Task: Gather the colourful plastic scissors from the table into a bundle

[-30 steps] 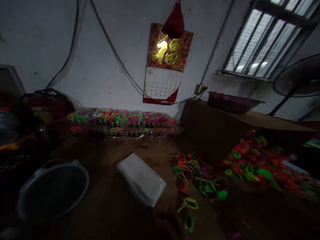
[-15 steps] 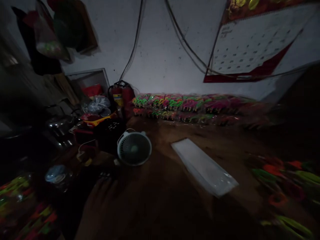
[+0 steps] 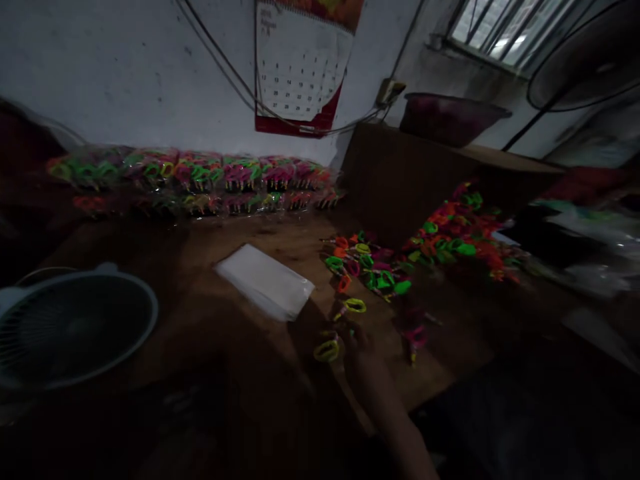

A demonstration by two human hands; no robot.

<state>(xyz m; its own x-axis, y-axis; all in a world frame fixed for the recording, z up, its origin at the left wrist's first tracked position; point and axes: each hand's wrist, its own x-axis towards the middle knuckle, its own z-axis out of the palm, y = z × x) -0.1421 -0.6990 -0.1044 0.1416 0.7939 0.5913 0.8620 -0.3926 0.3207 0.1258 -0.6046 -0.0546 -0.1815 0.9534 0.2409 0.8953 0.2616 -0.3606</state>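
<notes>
A: Biggest first?
B: A dim brown table (image 3: pixel 210 347). Near left, a white fan (image 3: pixel 70 330). Along the far wall, a row of bagged scissors (image 3: pixel 200 180) under a calendar (image 3: pixel 300 73).
A: And to the right?
B: A brown box (image 3: pixel 400 180), a heap of bright scissors (image 3: pixel 450 233) beside it, a smaller scatter (image 3: pixel 370 267) spilling toward the centre.
A: The middle?
B: A flat white stack of bags (image 3: pixel 265 280), just left of that scatter.
A: The hands?
B: The right hand (image 3: pixel 360 353) reaches from the near edge, fingertips at a yellow pair (image 3: pixel 326 350); another yellow pair (image 3: pixel 354 306) lies just beyond. Too dark and blurred to tell whether the fingers grasp it. The left hand is out of sight.
</notes>
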